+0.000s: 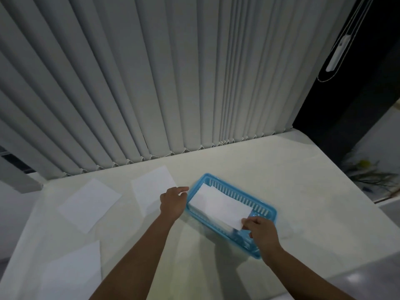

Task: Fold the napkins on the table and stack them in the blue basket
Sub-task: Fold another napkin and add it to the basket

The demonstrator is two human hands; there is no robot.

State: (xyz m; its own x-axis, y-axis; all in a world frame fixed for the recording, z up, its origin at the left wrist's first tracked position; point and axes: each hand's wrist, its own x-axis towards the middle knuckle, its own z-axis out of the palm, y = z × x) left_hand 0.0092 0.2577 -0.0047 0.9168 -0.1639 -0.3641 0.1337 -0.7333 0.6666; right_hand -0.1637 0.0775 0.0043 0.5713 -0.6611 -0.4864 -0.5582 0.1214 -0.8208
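Folded napkin point(219, 205) lies in the blue basket point(265, 210), its corner pinched by the right hand point(258, 229); left hand point(173, 202) hovers open, apparently empty. Three flat napkins point(89, 204) remain on the worktop point(281, 169).

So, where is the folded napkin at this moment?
The folded napkin lies over the blue basket, right of centre, its near corner pinched by the right hand.
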